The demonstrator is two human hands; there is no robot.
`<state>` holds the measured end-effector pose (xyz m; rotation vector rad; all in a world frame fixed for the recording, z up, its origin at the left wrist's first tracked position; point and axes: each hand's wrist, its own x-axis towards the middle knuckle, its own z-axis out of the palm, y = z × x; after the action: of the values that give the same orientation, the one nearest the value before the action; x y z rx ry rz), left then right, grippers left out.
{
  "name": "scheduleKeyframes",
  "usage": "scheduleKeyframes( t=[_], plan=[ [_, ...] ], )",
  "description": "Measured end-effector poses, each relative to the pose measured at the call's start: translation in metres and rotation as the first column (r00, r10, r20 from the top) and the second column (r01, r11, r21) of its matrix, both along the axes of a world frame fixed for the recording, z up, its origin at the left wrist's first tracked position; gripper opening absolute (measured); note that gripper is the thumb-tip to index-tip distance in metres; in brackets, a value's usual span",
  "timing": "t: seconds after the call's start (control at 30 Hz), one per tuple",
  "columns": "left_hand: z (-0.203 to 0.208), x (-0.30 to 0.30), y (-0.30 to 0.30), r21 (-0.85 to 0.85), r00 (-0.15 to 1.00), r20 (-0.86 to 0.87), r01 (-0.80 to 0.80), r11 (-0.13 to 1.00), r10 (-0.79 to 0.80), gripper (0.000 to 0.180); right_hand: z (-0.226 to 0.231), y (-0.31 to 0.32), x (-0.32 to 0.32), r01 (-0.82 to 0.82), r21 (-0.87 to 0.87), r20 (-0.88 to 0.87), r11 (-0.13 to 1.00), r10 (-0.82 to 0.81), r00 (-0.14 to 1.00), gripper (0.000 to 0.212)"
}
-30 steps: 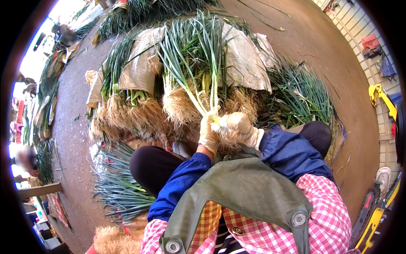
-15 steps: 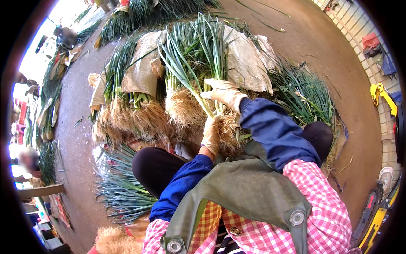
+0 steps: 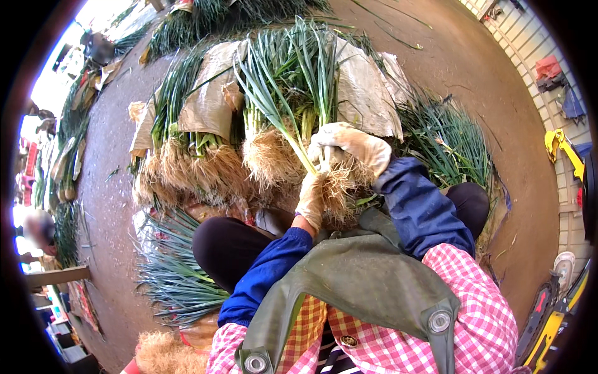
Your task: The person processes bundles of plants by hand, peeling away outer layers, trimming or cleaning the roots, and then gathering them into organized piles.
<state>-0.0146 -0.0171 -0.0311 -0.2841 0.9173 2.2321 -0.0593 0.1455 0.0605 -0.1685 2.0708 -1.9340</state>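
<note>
Clamps fingers of the left hand (image 3: pixel 310 202) around the base of green onion stalks (image 3: pixel 294 142) in the head view; curls those of the right hand (image 3: pixel 352 143) about the lower stems. Holds the stalks just beyond the green apron (image 3: pixel 374 280), long axis running away from it, leaves outermost, base nearest. Farther beyond the apron: pale sacks (image 3: pixel 366 100) over leaves of onion bundles (image 3: pixel 215 162), roots sticking out.

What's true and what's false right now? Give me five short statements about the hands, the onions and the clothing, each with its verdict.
1. The left hand grips green onion stalks. True.
2. The right hand is up at the leaf tips. False: it is by the stalks' pale lower part.
3. Both hands are bare. False: both wear pale gloves.
4. A pale sheet lies across some onion bundles. True.
5. The apron is bright red. False: it is dark green.
</note>
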Motion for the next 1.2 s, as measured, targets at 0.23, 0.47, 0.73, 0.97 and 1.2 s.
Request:
scheduleKeyframes(
  t=[0.23,0.47,0.73,0.97,1.2],
  plan=[
    [0.011,0.007,0.017,-0.248,0.975,-0.191,0.064,0.967,-0.114,0.022,-0.044,-0.011,-0.048,0.045,0.147,0.399,0.988,-0.101,0.912,0.035],
    [0.012,0.005,0.007,-0.103,0.964,-0.208,0.145,0.984,-0.164,0.032,-0.043,-0.007,-0.017,0.189,-0.607,0.328,0.772,0.027,0.944,0.022],
    [0.015,0.008,0.015,0.138,0.984,0.129,0.104,0.985,-0.122,0.039,-0.025,0.008,0.003,0.321,-0.758,0.411,0.568,0.034,0.911,0.025],
    [0.04,0.01,0.02,0.168,0.977,0.109,0.164,0.972,-0.184,0.035,-0.024,0.039,0.038,0.344,-0.777,0.332,0.528,-0.121,0.936,0.031],
    [0.059,-0.011,-0.005,0.132,0.955,-0.263,0.176,0.975,-0.137,0.035,0.059,0.141,0.09,0.666,-0.502,0.175,0.552,-0.689,0.703,0.036]
  ],
)
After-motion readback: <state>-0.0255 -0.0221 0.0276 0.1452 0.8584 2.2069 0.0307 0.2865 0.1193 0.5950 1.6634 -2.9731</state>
